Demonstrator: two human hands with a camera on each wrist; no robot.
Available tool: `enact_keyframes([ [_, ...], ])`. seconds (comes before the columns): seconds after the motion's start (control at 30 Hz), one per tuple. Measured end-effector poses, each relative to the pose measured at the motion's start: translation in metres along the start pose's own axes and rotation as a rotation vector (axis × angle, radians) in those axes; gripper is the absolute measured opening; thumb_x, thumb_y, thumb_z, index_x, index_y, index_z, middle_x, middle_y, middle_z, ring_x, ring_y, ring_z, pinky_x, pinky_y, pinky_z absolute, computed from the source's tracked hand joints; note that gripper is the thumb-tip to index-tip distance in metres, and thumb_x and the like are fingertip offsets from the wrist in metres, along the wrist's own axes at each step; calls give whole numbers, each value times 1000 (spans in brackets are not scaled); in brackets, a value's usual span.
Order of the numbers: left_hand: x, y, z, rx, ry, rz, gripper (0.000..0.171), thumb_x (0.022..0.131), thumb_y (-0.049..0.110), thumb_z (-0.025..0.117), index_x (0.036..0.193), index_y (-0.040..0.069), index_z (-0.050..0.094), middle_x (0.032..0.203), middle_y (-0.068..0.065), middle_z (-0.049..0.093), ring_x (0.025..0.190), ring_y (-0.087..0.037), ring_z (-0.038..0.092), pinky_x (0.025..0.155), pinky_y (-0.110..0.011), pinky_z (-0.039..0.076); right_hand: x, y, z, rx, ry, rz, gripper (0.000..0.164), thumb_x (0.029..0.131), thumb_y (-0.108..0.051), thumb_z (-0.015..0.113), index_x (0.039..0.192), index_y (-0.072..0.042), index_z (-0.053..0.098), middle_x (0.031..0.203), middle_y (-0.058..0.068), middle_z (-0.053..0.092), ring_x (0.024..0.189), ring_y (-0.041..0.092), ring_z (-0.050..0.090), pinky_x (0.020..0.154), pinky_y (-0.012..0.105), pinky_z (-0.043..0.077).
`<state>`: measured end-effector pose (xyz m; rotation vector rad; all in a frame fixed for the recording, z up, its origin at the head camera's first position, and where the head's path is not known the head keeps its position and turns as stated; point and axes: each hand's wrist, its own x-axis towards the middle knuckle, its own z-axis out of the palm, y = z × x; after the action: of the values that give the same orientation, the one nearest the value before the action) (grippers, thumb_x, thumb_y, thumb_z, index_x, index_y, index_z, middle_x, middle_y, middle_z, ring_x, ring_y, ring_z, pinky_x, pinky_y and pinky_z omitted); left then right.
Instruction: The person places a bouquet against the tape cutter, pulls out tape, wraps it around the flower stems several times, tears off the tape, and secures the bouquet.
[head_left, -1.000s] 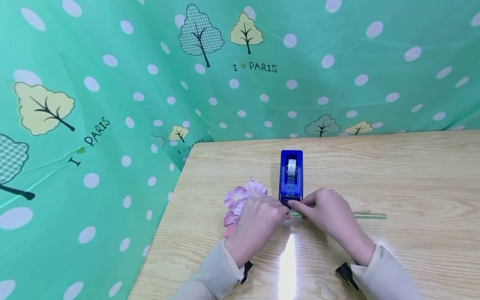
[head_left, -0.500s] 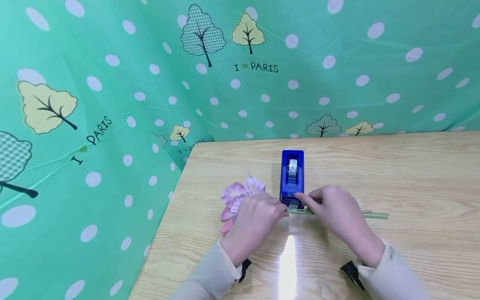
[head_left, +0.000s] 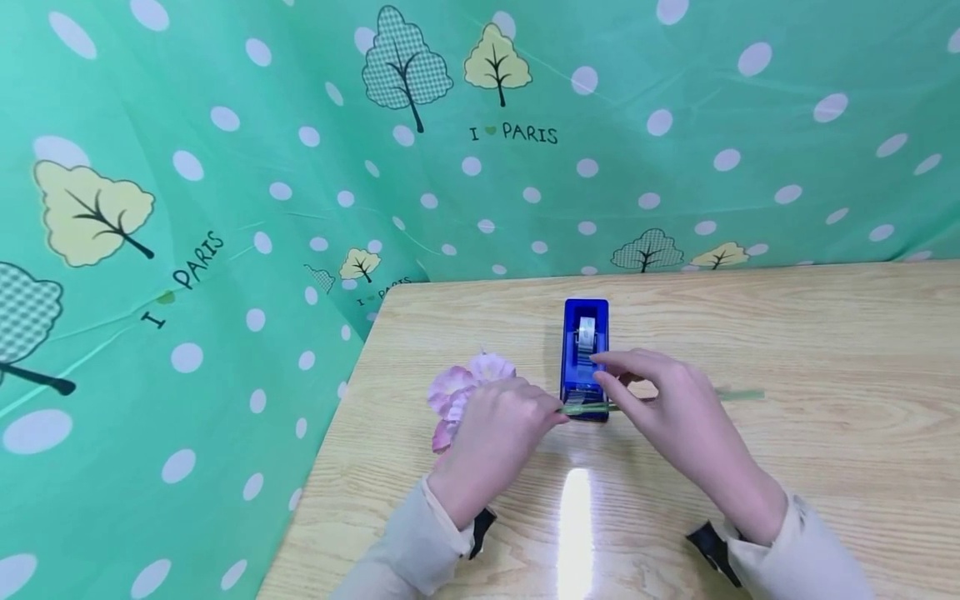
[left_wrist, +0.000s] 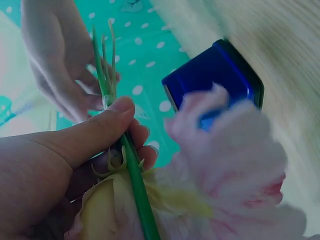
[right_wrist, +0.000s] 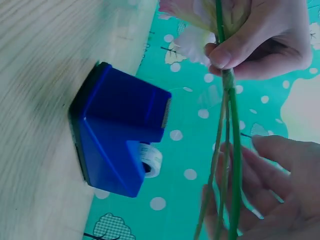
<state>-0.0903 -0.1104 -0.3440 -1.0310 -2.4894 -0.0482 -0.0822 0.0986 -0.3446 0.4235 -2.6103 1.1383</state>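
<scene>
My left hand [head_left: 495, 442] pinches a small bunch of artificial flowers just below the blossoms, thumb pressed on the green stems [right_wrist: 235, 165]. Pink and pale purple petals [head_left: 452, 390] show to the left of that hand, which partly covers them. Shiny clear tape [right_wrist: 228, 80] appears to wrap the stems right beside the left thumb. Held a little above the table, the stems point right. My right hand [head_left: 678, 421] is beside them with thumb and fingers apart, and the stems cross its palm side without being gripped. A blue tape dispenser [head_left: 572, 375] stands just beyond the stems.
The dispenser carries a roll of clear tape [right_wrist: 153, 160] and has a serrated cutting edge [right_wrist: 166, 114] facing the hands. Under everything is a wood-grain table [head_left: 825, 358]. A green dotted cloth [head_left: 525, 208] hangs behind and along the left.
Both hands have lifted slightly away from the front edge, the left shifting left with the flowers. The right hand's fingers have spread apart, and the stems have risen and tilted.
</scene>
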Motion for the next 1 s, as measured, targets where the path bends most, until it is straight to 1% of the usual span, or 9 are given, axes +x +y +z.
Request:
enact_keyframes([
  [0.07, 0, -2, -1, -23, 15, -14, 12, 89, 30, 74, 85, 20, 77, 75, 9, 73, 63, -6, 64, 61, -20, 53, -1, -3, -1, 12, 50, -75, 20, 93, -17, 71, 112, -13, 75, 106, 2, 75, 92, 19, 71, 73, 36, 62],
  [0.13, 0, -4, -2, -43, 33, -30, 12, 89, 28, 74, 86, 17, 77, 75, 8, 73, 62, -6, 64, 59, -21, 53, -2, -6, -1, 14, 100, -153, 20, 89, -14, 75, 109, -14, 77, 102, -2, 76, 91, 14, 71, 74, 28, 60],
  [0.23, 0, -7, -3, -76, 59, -52, 12, 89, 26, 74, 86, 14, 77, 75, 6, 74, 61, -6, 64, 58, -21, 53, -3, -11, -1, 42, 136, -258, 20, 84, -9, 79, 103, -15, 78, 93, -9, 75, 85, 7, 68, 75, 16, 55],
  [0.33, 1, -9, -3, -92, 74, -65, 13, 89, 25, 74, 85, 13, 76, 75, 5, 74, 61, -6, 63, 56, -20, 52, -5, -14, 1, 76, 126, -325, 19, 82, -5, 79, 99, -15, 79, 90, -11, 75, 82, 4, 67, 75, 9, 51],
  [0.53, 0, -8, -4, -74, 76, -108, 13, 92, 26, 71, 86, 15, 76, 72, 8, 71, 55, -5, 56, 51, -18, 47, -7, -13, 10, 62, 72, -390, 13, 81, -5, 79, 91, -14, 79, 87, -8, 76, 78, 3, 68, 67, 10, 53],
  [0.63, -1, -8, -6, -75, 79, -135, 14, 93, 26, 70, 90, 15, 77, 75, 7, 73, 57, -5, 59, 53, -18, 49, -7, -12, 16, 39, 40, -383, 10, 83, -7, 79, 91, -13, 79, 87, -6, 76, 77, 3, 68, 65, 15, 55],
  [0.8, -1, -8, -10, -79, 100, -156, 14, 93, 26, 70, 92, 14, 77, 79, 4, 75, 61, -7, 63, 56, -19, 52, -7, -10, 21, -39, 25, -283, 5, 86, -12, 77, 91, -13, 79, 84, -4, 74, 71, 2, 65, 59, 22, 56],
  [0.9, -1, -7, -13, -79, 118, -146, 13, 92, 25, 71, 92, 14, 77, 79, 4, 75, 61, -7, 63, 55, -19, 52, -7, -7, 22, -71, 37, -246, 5, 87, -11, 77, 92, -11, 78, 84, -3, 74, 70, 3, 64, 59, 23, 56],
  [1.0, -1, -5, -14, -82, 133, -124, 13, 91, 25, 72, 92, 13, 77, 79, 4, 75, 62, -7, 64, 55, -19, 52, -6, -4, 23, -66, 44, -221, 9, 88, -12, 75, 96, -9, 77, 88, -2, 74, 69, 3, 62, 59, 24, 56],
])
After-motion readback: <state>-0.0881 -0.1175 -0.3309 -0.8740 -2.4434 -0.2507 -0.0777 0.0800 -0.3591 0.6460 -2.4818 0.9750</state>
